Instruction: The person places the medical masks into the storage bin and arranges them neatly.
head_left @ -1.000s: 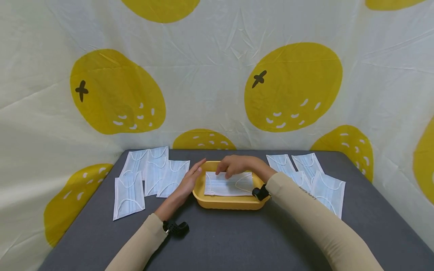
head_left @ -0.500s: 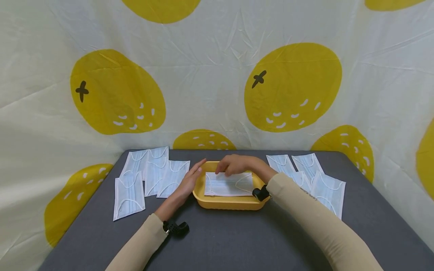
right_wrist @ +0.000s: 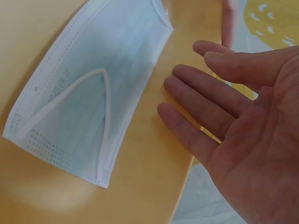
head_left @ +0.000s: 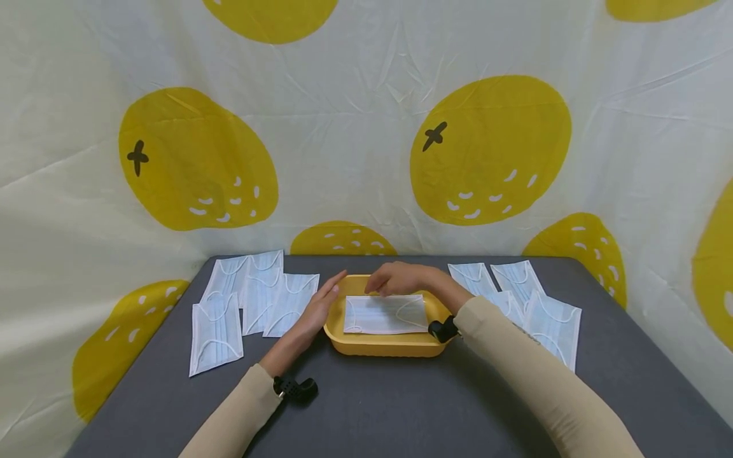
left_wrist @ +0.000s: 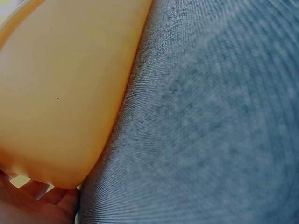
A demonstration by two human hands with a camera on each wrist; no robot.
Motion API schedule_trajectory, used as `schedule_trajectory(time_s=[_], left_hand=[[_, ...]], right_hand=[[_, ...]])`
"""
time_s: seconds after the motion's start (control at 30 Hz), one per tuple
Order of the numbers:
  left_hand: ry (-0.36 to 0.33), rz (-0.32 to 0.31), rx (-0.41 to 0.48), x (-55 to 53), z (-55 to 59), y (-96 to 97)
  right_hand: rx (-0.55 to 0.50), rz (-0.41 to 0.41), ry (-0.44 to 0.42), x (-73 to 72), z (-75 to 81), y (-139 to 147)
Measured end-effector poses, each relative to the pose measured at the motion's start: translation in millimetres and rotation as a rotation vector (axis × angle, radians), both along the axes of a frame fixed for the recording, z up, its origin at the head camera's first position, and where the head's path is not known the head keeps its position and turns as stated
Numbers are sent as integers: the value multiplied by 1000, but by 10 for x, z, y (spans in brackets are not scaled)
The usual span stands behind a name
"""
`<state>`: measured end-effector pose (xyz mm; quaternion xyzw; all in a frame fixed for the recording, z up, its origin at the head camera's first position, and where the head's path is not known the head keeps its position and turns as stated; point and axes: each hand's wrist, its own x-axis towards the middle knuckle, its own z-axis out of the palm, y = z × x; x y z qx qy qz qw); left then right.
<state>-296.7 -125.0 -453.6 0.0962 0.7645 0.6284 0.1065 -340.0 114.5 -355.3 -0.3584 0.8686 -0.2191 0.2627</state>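
A yellow plastic tray (head_left: 389, 349) sits mid-table with a pale blue disposable face mask (head_left: 375, 316) lying flat inside, its white ear loops on top. My left hand (head_left: 315, 313) lies along the tray's left side with fingers straight; in the left wrist view its fingers (left_wrist: 44, 200) meet the tray wall (left_wrist: 65, 88). My right hand (head_left: 403, 278) hovers at the tray's far edge, just beyond the mask. From the right wrist, the fingers (right_wrist: 201, 95) appear loosely spread, holding nothing, apart from the mask's edge (right_wrist: 84, 107).
Several face masks (head_left: 217, 334) are laid out, partly overlapping, on the table's left, and several more masks (head_left: 552, 327) on the right, partly behind the right sleeve (head_left: 532, 375). Behind the dark grey table (head_left: 372, 407) hangs a white curtain (head_left: 343, 152) with yellow fruit prints.
My right hand's fingers have drawn back slightly from the mask's far edge. The mask, tray and left hand stay in place; the head view has shifted slightly.
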Motion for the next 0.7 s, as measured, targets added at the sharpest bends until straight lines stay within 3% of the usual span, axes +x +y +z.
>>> schedule_trajectory(time_s=[0.13,0.37,0.7], left_hand=[[1,4,-1,1,-11,5],[15,-3,6,-1,-12,17],[33,-4,5,3,-15,12]], right_hand=[[-29,-6,-4,21,51,68],[-189,-77,-90,131,213,258],[-325,-202,26,410,396,707]])
